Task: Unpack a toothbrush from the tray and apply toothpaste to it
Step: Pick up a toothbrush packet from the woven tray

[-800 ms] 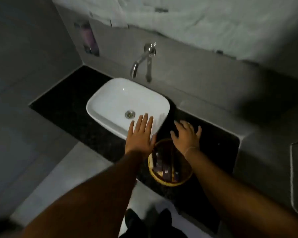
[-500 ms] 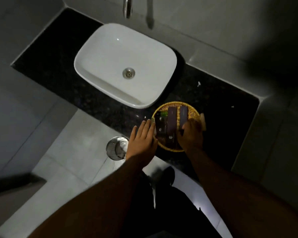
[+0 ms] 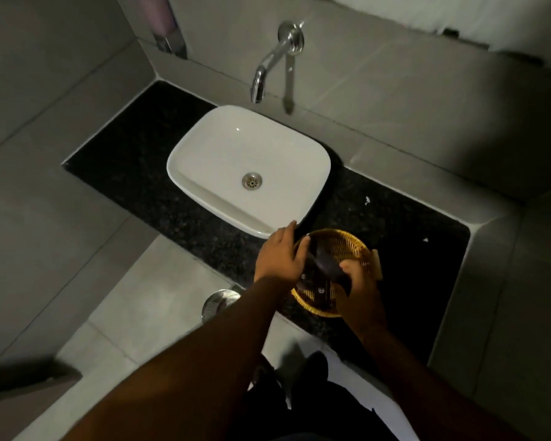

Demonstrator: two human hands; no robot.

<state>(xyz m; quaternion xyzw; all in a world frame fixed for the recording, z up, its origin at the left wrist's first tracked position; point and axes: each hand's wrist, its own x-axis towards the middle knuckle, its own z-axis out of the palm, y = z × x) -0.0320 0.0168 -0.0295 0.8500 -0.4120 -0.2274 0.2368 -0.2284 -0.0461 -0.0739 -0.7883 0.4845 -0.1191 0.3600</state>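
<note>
The woven tray [image 3: 347,246] sits on the dark countertop [image 3: 147,173], just beside the front right corner of the white basin [image 3: 223,154], which puts it within reach of both arms and close to the tap [image 3: 261,81].

The right hand [image 3: 358,294] is curled over the near side of the tray, its fingers closed around 1 dark sachet [image 3: 326,267] that is tilted up off the tray floor. Judged from the task, this is probably the wrapped toothbrush, but the label cannot be read in the dim light. At least 2 more dark packets [image 3: 312,286] lie flat in the tray beneath it.

The left hand [image 3: 279,254] rests at the tray's left rim with fingers loosely spread and half open. Its fingertips touch the rim and reach toward the raised sachet; whether they pinch the sachet cannot be told. This placement likely steadies the light tray while the right hand lifts.

No toothpaste is identifiable. The unpacking step has not yet begun.
</note>
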